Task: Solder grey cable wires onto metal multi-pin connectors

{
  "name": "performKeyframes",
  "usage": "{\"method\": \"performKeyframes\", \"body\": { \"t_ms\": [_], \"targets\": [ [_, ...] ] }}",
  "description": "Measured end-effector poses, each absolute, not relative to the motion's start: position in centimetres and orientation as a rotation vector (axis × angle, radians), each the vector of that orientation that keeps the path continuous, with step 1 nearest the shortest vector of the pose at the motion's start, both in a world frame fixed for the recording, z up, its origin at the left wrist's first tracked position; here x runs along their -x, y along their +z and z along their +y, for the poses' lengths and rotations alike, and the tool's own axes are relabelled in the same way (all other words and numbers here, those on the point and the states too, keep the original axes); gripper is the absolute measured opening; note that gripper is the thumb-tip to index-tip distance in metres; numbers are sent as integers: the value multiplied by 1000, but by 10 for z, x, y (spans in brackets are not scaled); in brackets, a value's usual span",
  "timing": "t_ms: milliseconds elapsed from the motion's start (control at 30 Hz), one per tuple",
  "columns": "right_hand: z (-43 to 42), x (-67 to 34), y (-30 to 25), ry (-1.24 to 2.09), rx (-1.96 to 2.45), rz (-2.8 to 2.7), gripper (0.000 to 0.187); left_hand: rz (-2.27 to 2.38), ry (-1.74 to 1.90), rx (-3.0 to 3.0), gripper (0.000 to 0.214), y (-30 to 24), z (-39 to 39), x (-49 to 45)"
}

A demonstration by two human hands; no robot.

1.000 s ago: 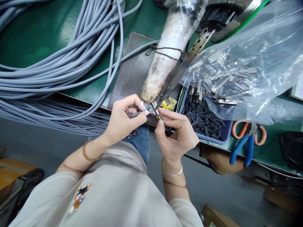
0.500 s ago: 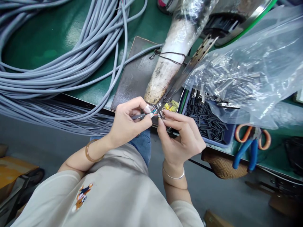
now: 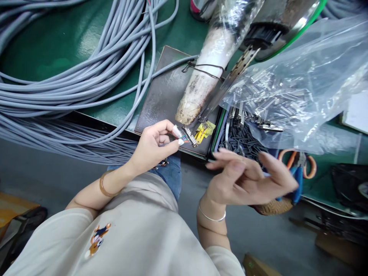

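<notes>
My left hand [image 3: 155,145] pinches a cable's coloured wires [image 3: 184,140] between thumb and forefinger, with white wrapping on those fingertips. The wires run to a metal multi-pin connector [image 3: 189,136] at the front of a dark plate [image 3: 161,90]. Whether every wire is joined to it cannot be made out. My right hand [image 3: 250,178] is blurred, raised off the connector with fingers spread and nothing in them. It hovers by the front of a bin of short black tubes [image 3: 240,140]. Beside the connector lies a yellow clip-like piece [image 3: 202,132].
Coils of grey cable [image 3: 115,76] cover the left side. A stained white roll [image 3: 198,84] and a perforated metal shaft [image 3: 241,65] slant down towards the connector. At right are a clear bag of metal connectors [image 3: 276,88] and pliers with orange and blue handles [image 3: 310,166].
My right hand has let go of the connector and swung right, its fingers opening. My left hand stays nearly in place, still pinching the wires.
</notes>
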State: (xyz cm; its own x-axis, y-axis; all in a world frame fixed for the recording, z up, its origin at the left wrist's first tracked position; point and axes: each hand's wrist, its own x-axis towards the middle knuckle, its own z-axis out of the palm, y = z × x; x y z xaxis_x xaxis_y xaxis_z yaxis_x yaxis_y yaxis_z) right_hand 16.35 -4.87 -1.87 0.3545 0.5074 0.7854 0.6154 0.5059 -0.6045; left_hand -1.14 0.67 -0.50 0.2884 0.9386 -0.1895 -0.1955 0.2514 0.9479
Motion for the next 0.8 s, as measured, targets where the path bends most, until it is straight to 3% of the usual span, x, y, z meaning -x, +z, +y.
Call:
{"method": "performKeyframes", "body": {
  "t_ms": [233, 800],
  "targets": [
    [-54, -154, -24, -6, 1308, -1688, 23, 849, 988, -950, 25, -4, 4, 13],
    [-40, -150, -24, 42, 1291, -1610, 18, 962, 1122, -1158, 13, -5, 13, 4]
  ]
}}
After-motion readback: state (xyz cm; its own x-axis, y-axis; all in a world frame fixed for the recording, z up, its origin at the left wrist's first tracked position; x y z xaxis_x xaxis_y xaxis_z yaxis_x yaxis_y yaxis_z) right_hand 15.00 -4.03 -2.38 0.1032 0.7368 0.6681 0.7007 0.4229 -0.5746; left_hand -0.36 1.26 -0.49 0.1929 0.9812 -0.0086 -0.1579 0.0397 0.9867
